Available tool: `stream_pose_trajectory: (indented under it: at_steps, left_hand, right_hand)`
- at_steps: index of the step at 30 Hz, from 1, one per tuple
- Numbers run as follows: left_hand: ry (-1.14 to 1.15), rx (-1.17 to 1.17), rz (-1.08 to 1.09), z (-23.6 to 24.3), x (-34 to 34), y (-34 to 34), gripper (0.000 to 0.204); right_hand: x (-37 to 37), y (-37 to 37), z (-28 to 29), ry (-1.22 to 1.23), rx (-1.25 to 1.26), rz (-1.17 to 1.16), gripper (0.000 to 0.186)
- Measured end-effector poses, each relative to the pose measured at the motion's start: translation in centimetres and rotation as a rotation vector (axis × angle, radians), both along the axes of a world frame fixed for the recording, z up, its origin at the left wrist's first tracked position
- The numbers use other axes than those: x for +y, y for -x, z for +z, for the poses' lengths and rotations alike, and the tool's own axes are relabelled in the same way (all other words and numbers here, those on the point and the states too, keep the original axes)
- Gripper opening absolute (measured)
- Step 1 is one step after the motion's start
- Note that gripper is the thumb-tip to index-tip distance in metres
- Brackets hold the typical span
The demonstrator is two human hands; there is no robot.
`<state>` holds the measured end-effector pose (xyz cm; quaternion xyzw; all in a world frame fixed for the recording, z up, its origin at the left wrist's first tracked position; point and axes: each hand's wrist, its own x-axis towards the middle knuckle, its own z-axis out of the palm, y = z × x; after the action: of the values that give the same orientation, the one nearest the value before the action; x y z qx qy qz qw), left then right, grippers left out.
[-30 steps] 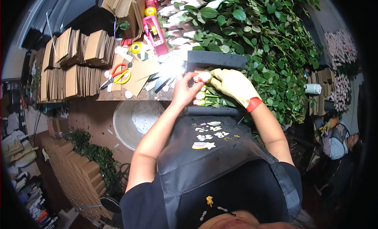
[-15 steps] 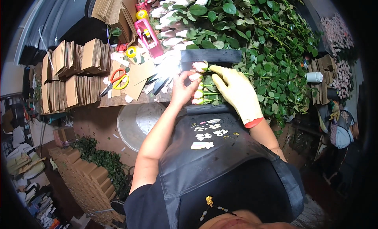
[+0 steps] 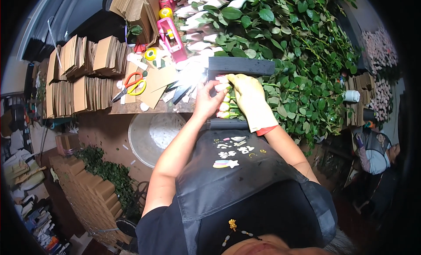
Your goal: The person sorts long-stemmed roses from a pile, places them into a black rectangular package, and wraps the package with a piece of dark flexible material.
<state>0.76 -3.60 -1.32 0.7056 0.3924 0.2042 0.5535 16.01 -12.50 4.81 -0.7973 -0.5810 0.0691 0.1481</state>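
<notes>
A row of pale pink roses (image 3: 224,107) lies with the heads at the left and the leafy stems running right. Black ribbed sheet (image 3: 241,66) shows beyond the row, and more ribbed black material (image 3: 227,124) lies on the near side. My bare left hand (image 3: 208,100) is closed at the heads, thumb and fingers around one rose (image 3: 222,87). In a cream glove with a red cuff, my right hand (image 3: 249,98) has its fingers curled in at the farthest rose head; its fingertips partly hide that bloom.
Leafy stems (image 3: 307,70) pile up at the right, with net-wrapped bunches (image 3: 197,24) at the far side. Scissors (image 3: 131,86), a pink tape dispenser (image 3: 173,40), a yellow tape roll (image 3: 151,54) and cardboard stacks (image 3: 83,95) lie leftward. Below the edge stands a round tub (image 3: 136,141). Another person (image 3: 379,156) is at the right.
My right hand has shifted left, its fingers going from stretched out to curled at the far rose. My left hand stays at the heads. The whole view has shifted slightly.
</notes>
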Motion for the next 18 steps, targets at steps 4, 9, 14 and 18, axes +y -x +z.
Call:
stream_pose_trajectory:
  at_steps: [4,9,14,18]
  left_hand:
    - [-0.146,0.025,0.035,-3.9,-0.1,0.0,0.043]
    - [0.092,-0.107,-0.011,-2.3,1.3,1.6,0.055]
    - [-0.737,0.476,0.073,-6.4,10.5,7.2,0.057]
    - [-0.649,0.848,-0.039,-7.3,17.0,10.2,0.075]
  right_hand:
    - [0.4,0.3,-0.4,0.057,-0.187,0.060,0.030]
    - [-1.1,0.2,3.5,-0.155,0.269,0.004,0.035]
    - [-3.5,1.7,6.0,-0.200,0.400,-0.192,0.038]
    - [-2.7,2.0,7.7,-0.125,0.427,-0.141,0.039]
